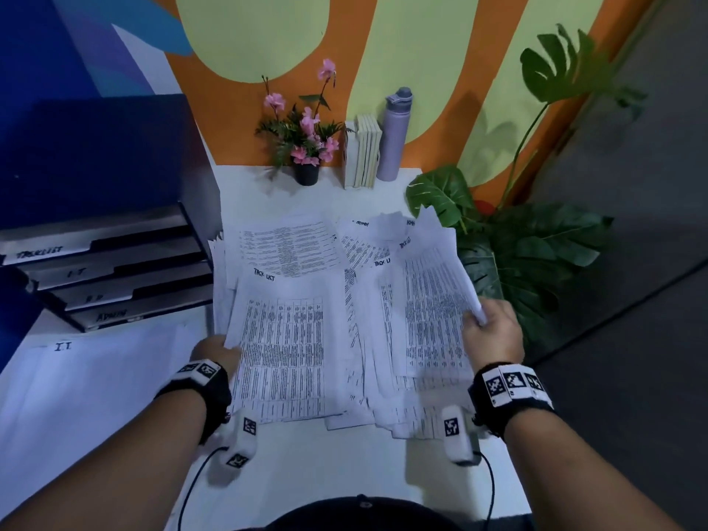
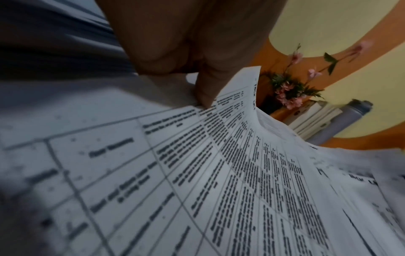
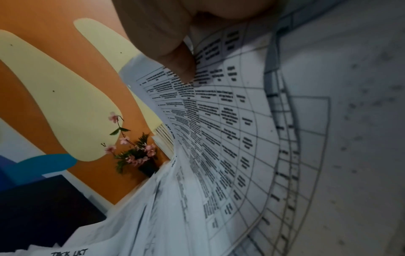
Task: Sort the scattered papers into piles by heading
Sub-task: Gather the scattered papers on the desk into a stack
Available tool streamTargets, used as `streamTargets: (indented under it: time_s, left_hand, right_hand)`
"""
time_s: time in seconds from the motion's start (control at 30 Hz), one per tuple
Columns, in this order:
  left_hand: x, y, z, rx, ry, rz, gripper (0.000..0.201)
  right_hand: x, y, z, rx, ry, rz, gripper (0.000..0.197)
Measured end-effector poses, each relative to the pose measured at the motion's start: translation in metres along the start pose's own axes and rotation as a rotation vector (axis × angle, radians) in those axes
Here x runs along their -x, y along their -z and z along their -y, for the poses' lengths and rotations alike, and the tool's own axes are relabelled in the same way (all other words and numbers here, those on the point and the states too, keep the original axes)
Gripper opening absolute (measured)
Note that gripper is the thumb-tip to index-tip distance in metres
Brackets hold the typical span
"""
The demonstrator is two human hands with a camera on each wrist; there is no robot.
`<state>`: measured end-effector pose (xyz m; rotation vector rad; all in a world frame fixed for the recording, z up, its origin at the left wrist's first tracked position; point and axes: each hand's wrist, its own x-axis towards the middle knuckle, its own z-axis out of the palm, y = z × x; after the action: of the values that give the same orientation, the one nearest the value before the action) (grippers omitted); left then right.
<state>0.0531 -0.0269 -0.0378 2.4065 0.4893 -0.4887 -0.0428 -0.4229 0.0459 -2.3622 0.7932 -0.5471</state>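
Several printed papers (image 1: 344,320) with handwritten headings lie spread over a white table (image 1: 318,465). A sheet headed TASK LIST (image 1: 283,339) lies at the left of the spread; my left hand (image 1: 220,352) grips its left edge, thumb (image 2: 206,91) on top, the edge curling up. My right hand (image 1: 492,331) pinches the right edge of another TASK LIST sheet (image 1: 433,300), thumb (image 3: 181,69) pressing on the print. Sheets headed ADMIN (image 1: 360,223) lie further back. A sheet headed I.T (image 1: 95,377) lies apart at the left.
A dark stacked tray (image 1: 111,277) with slots labelled TASK LIST, I.T and ADMIN stands at the left. At the back by the wall are a flower pot (image 1: 306,174), upright books (image 1: 364,151) and a lilac bottle (image 1: 394,136). Big-leafed plants (image 1: 509,254) crowd the table's right edge.
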Motion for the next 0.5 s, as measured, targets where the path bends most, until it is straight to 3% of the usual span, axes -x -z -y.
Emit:
streamTargets:
  time_s: [0.23,0.37,0.5]
  left_hand:
    - [0.024,-0.015,-0.005,-0.063,0.018,0.018,0.038]
    - [0.045,-0.027,-0.006,-0.165,0.022,0.003,0.023]
    - [0.057,-0.031,0.001,-0.16,0.032,0.028,0.02]
  right_hand:
    - [0.007,0.003,0.014,0.023,0.022,-0.082,0.006]
    - [0.009,0.006,0.025,-0.129,0.103,-0.172,0.019]
    - [0.008,0.011,0.048,-0.33,0.259,-0.234,0.008]
